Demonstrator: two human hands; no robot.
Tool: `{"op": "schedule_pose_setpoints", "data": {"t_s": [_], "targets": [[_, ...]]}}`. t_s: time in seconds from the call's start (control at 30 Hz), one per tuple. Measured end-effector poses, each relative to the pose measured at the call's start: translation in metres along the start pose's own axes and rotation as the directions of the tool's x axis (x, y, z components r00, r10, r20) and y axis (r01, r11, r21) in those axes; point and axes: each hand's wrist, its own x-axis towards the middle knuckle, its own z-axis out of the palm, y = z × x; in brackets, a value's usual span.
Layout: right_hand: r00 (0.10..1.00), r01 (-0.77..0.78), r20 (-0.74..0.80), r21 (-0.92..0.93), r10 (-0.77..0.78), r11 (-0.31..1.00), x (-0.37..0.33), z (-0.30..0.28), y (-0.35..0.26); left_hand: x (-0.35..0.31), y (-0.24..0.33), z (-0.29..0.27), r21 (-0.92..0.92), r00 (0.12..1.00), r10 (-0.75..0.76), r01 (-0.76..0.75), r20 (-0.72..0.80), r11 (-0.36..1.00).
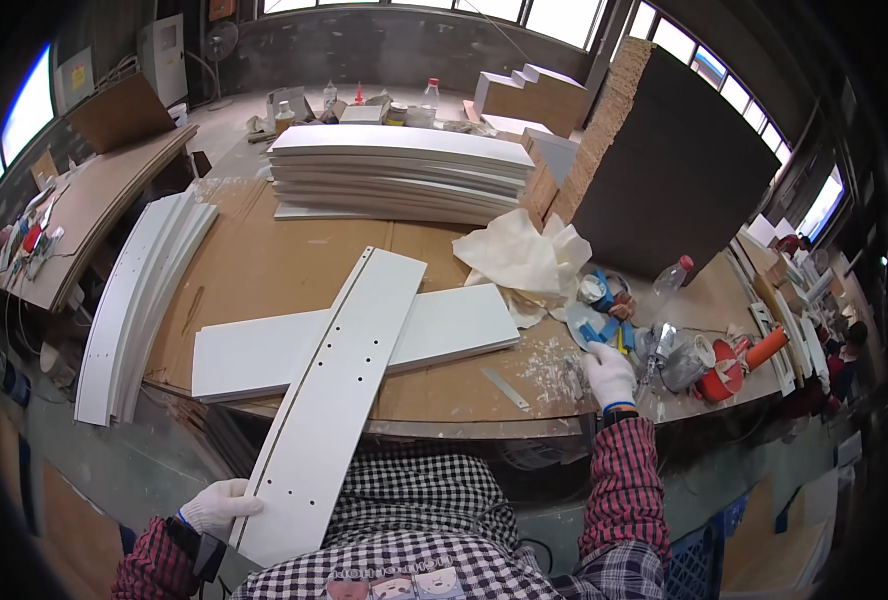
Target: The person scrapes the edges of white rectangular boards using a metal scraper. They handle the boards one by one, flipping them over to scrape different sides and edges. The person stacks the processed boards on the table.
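My left hand (220,505), in a white glove, grips the lower left edge of a long white panel (336,370). The panel has a dark groove along one side and several small drilled holes. It slants across the near table edge, its far part lying over other white panels (454,325). My right hand (612,378), also gloved, is at the right side of the table, its fingers curled by a clear plastic piece (586,322) and some blue items (609,330). What those fingers hold, if anything, is hidden. A flat metal strip (505,388) lies left of this hand.
A tall stack of white panels (404,175) stands at the far side; more curved-looking panels (144,300) lie left. Crumpled cream cloth (529,255), a clear bottle (669,285), a metal tool (659,352) and a red container (721,372) crowd the right. A large dark board (664,160) rises behind.
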Motion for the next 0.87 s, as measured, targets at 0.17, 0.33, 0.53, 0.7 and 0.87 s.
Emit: {"op": "schedule_pose_setpoints", "data": {"t_s": [0.17,0.33,0.53,0.7,0.87], "targets": [[0.999,-0.042,-0.012,-0.225,0.04,0.973,0.034,-0.004,0.016,0.002,-0.008,0.014,-0.263,0.998,0.068,-0.067,-0.007,0.963],[0.992,-0.049,0.095,-0.339,0.086,0.94,0.056,0.012,0.009,0.005,-0.011,0.029,-0.36,0.98,0.187,-0.201,-0.072,0.911],[0.96,-0.249,0.124,-0.024,0.25,0.968,0.031,-0.038,-0.059,0.013,-0.005,0.052,-0.348,0.935,0.248,-0.328,-0.254,0.879],[0.992,0.006,0.101,0.562,-0.076,0.827,-0.003,-0.025,-0.038,0.054,0.032,0.099,-0.329,0.978,0.206,-0.203,-0.027,0.922],[0.959,-0.253,0.282,0.788,0.036,0.561,-0.018,-0.044,-0.039,0.098,0.074,0.142,-0.289,0.973,0.15,-0.095,0.175,0.953]]}}
